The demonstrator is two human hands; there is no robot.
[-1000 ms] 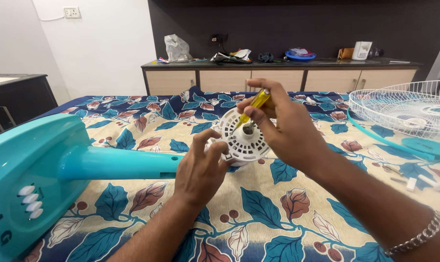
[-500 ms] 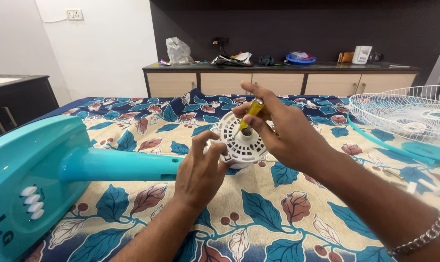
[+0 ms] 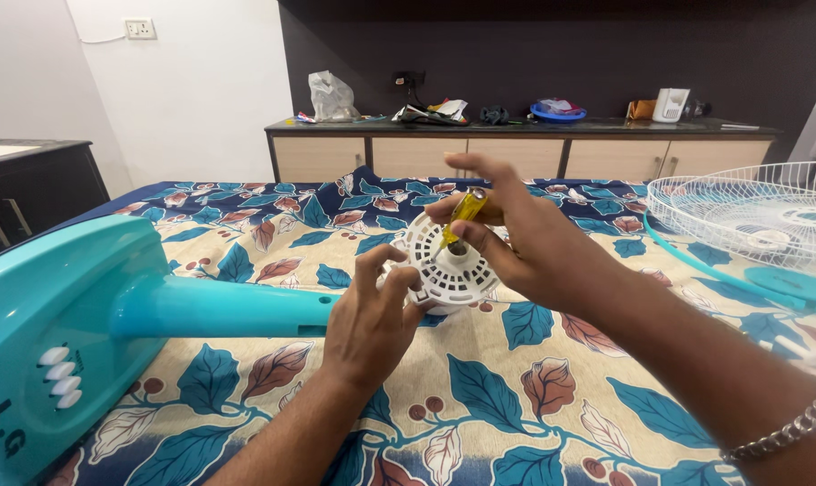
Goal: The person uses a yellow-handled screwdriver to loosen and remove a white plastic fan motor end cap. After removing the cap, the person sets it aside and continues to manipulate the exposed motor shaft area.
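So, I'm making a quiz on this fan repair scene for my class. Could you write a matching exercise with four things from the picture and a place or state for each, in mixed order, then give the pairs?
Things:
1. screwdriver
2. motor housing
3. fan stand
4. fan guard

Places or states:
A. lies on the bedspread at far right, apart from both hands
B. held in the right hand, tip at the white part's middle
C. teal, lies at left with white buttons on its base
D. white, round and vented, steadied by the left hand

Pairs: 1-B, 2-D, 3-C, 4-A
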